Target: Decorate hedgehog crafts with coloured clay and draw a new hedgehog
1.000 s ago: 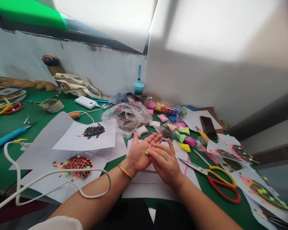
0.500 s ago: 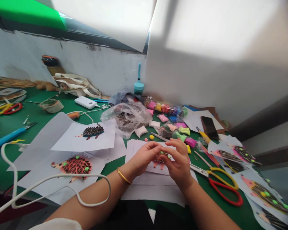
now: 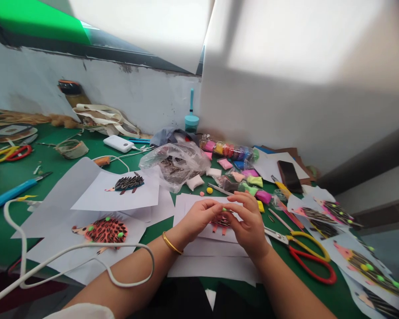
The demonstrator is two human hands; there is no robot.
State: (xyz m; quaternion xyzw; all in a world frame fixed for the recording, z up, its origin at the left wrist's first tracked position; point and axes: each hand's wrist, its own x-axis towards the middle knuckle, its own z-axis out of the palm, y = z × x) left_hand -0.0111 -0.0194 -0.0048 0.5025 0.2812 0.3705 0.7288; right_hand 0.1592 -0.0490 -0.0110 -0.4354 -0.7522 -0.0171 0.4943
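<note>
My left hand (image 3: 199,218) and my right hand (image 3: 248,221) meet fingertip to fingertip over a sheet of white paper (image 3: 194,248). Between the fingertips is a small piece of green clay (image 3: 224,209); both hands pinch at it. Under them, partly hidden by the fingers, lies a pink hedgehog figure covered with dark seeds (image 3: 219,221). A yellow clay ball (image 3: 209,190) and a pink one (image 3: 202,193) rest just beyond the paper.
Scissors (image 3: 310,257) lie right of my right hand. Behind are a bag of seeds (image 3: 176,164) and clay packets (image 3: 225,164). Hedgehog pictures lie left (image 3: 106,230) and right (image 3: 365,266). A white cable (image 3: 86,243) crosses my left forearm.
My fingertips have drawn closer together around the green clay, and my right hand has shifted slightly. The rest of the scene looks nearly the same.
</note>
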